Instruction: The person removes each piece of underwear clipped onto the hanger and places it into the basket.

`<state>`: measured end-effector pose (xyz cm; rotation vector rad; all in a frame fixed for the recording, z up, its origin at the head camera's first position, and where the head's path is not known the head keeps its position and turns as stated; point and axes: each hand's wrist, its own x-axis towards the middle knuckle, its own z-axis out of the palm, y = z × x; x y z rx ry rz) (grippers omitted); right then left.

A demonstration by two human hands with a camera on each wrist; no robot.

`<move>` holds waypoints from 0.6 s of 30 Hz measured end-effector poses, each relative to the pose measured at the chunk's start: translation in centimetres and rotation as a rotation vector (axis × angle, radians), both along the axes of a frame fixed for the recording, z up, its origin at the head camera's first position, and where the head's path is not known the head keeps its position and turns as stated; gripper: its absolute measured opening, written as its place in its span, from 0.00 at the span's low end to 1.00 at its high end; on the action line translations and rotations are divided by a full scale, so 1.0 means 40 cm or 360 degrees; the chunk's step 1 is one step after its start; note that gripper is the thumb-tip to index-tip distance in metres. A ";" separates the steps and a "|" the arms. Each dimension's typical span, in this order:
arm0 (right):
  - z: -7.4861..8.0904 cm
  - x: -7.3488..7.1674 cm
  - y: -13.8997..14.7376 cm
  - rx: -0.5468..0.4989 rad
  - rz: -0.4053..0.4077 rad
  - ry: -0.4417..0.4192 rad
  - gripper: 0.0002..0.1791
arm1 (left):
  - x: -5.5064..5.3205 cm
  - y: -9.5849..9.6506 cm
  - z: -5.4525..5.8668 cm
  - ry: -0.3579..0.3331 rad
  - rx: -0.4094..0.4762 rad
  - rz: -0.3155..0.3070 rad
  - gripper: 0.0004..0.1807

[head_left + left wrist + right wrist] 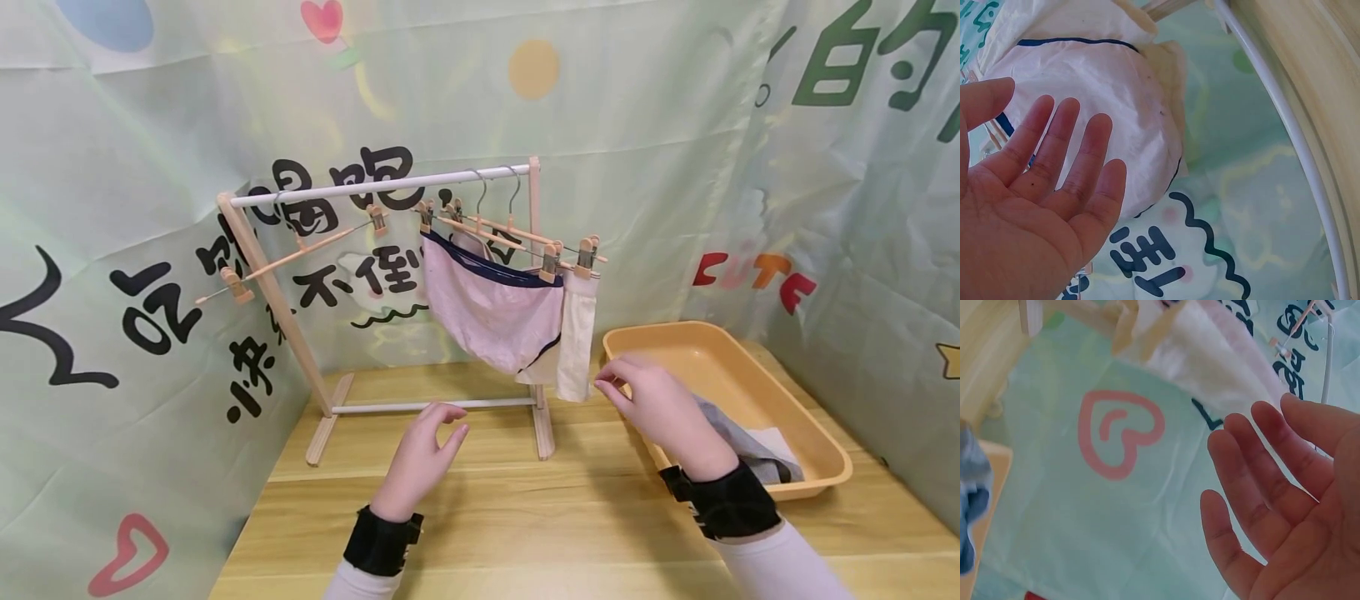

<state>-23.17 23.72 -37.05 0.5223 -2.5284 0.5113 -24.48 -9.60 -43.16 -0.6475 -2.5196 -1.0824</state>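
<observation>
White sock [577,337] hangs clipped — orange tray [693,360] holds grey cloth [742,442].

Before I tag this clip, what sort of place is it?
Probably a small staged laundry corner rather than a lived-in room: briefs hang from a miniature rack, a tub holding more cloth sits on the table, and a printed backdrop closes in behind.

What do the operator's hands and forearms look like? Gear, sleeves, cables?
Left hand and right hand bare: no gloves or rings visible. Black band on each wrist, left and right. Whitish sleeves below the bands. No cables visible.
</observation>
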 end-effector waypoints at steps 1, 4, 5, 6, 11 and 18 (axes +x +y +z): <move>-0.004 0.001 -0.005 -0.0010 0.0013 0.0013 0.04 | 0.000 -0.001 0.001 -0.0002 -0.0001 0.0002 0.11; -0.015 0.003 -0.019 -0.0029 0.0039 0.0056 0.04 | -0.001 -0.003 0.001 -0.0005 -0.0001 0.0008 0.11; -0.018 0.003 -0.024 -0.0031 0.0042 0.0069 0.03 | -0.001 -0.004 0.001 -0.0006 -0.0002 0.0011 0.11; -0.022 0.003 -0.028 -0.0031 0.0045 0.0074 0.04 | -0.001 -0.004 0.002 -0.0005 -0.0003 0.0014 0.11; -0.040 0.004 -0.048 -0.0017 0.0072 0.0067 0.04 | -0.001 -0.006 0.002 0.0022 -0.0006 0.0005 0.10; -0.054 0.012 -0.059 -0.0037 0.0059 0.0046 0.04 | 0.001 -0.005 -0.001 0.0072 -0.0002 -0.0008 0.11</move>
